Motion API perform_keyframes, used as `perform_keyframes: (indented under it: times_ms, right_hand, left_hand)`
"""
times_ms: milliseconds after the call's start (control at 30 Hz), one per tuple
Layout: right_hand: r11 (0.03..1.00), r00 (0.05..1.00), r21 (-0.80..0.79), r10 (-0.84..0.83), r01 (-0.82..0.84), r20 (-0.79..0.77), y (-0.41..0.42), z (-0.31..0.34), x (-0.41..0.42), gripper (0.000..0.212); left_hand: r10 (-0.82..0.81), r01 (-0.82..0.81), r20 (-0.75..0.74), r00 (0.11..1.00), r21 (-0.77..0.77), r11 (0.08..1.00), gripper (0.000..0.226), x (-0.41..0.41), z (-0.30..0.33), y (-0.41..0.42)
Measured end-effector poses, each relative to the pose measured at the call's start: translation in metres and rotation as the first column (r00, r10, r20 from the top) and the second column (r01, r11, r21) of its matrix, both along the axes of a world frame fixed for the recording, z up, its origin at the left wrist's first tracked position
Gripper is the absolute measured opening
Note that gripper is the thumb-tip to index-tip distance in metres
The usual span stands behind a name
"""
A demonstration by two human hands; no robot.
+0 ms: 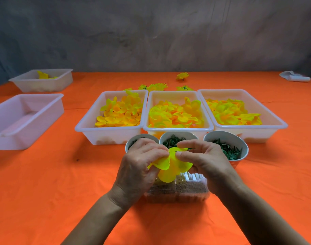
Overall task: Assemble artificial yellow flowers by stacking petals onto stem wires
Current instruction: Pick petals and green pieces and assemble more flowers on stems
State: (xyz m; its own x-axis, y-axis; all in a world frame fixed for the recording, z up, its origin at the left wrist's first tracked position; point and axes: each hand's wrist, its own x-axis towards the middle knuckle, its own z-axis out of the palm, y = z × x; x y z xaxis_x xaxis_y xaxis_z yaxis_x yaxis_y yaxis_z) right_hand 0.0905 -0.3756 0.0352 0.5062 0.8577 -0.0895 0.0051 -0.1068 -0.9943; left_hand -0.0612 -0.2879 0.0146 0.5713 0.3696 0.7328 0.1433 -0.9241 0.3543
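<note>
petal layer [170, 167] between 2 hands | left hand [138, 163] pinches its left edge | right hand [202, 160] pinches top centre | stem wire hidden

Both forearms are showing bare from the bottom edge up, no sleeves in frame. Left hand [139, 164] and right hand [207, 160] are wearing nothing: no gloves, rings, watch or bands visible. Nails are looking short and plain where the fingertips are showing. Knuckle creases and wrist folds are showing on both. Nothing above the forearms is appearing in view.
</note>
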Motion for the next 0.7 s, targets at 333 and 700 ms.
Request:
perform_keyframes:
  times_ms: [333, 700]
  right_hand:
    - [0.997, 1.0, -0.071, 0.006, -0.006, -0.001, 0.0037, 0.0019, 0.0029, 0.015]
    - [0.996, 1.0, -0.089, 0.016, -0.015, 0.002, 0.006, -0.0024, 0.0054, 0.016]
  left_hand:
    - [-0.017, 0.017, -0.007, 1.0, -0.005, 1.0, 0.023, -0.0016, 0.0007, -0.0007]
    - [-0.008, 0.01, -0.031, 0.999, 0.055, 0.998, 0.013, -0.0025, -0.004, -0.0003]
